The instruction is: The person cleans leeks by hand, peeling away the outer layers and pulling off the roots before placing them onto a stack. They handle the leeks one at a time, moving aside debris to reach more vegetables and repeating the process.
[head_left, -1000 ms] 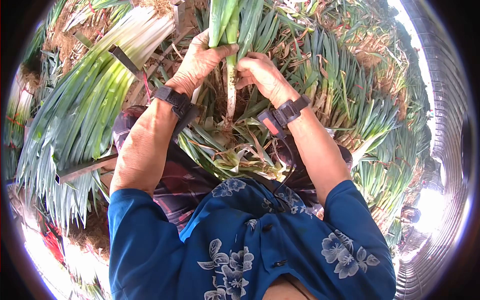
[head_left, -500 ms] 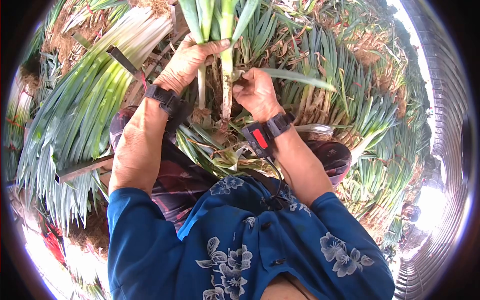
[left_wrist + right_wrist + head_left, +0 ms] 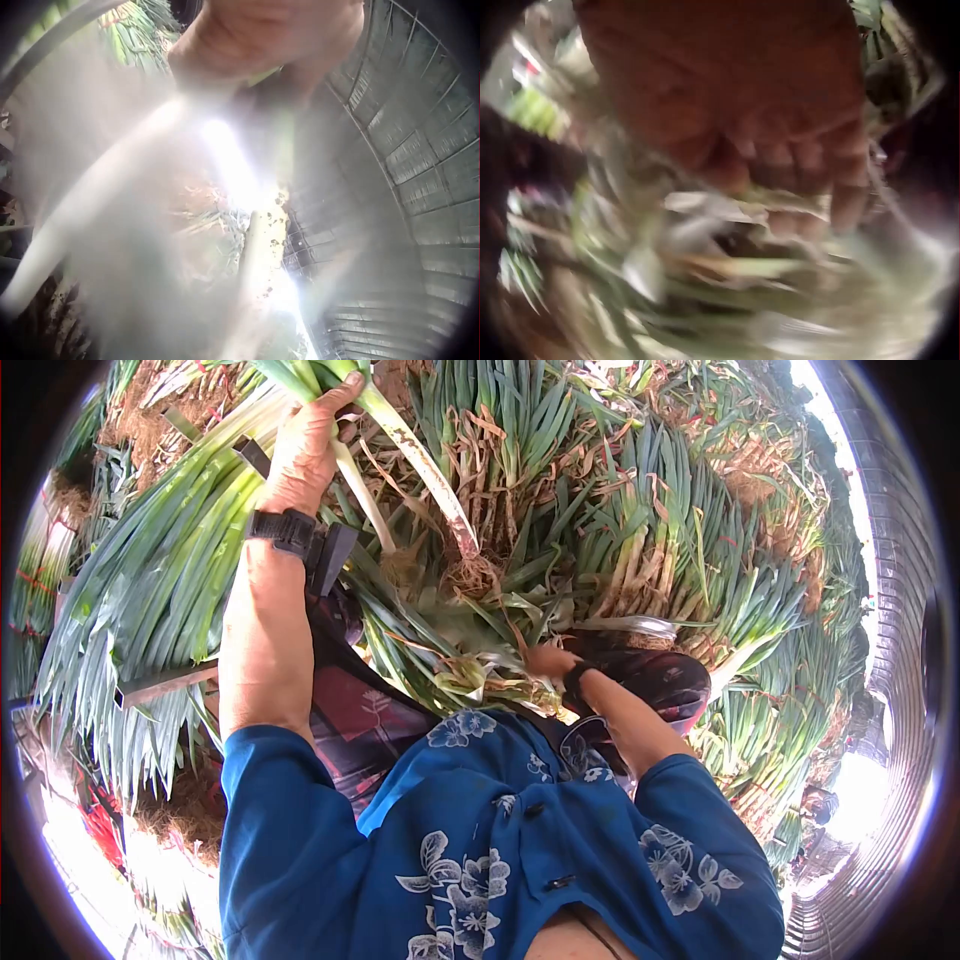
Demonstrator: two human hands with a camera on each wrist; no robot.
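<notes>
1. The left hand [image 3: 305,450] grips long, green-leaved leek-like stalks where the leaves meet the pale stems, fingers and thumb closed round them. They hang over the heap, in front of the person and towards the left.
2. The thicker white stem, streaked with soil [image 3: 425,470], slants down to a tangle of brown, hair-like roots [image 3: 472,574]; a thinner white stem [image 3: 362,490] hangs beside it.
3. The stalks are probably light, their stems fairly stiff but easily bruised or snapped, their leaves floppy and perhaps slippery if damp. The firm base of the leaves looks the surest hold; the roots likely shed soil and give poor purchase.
4. The right hand [image 3: 550,660] is low, by loose leaves, and blurred. Its fingers bend near a pale strip [image 3: 716,206]; whether they pinch it cannot be told.
5. Below lies an uneven litter of loose green and yellowish leaves [image 3: 465,675], likely soft. A large green-and-white bundle [image 3: 170,550] lies at the left, near a squared metal bar [image 3: 165,685].
6. A dark, ribbed, curving wall [image 3: 890,560] rises at the right, with glaring daylight beside it.
</notes>
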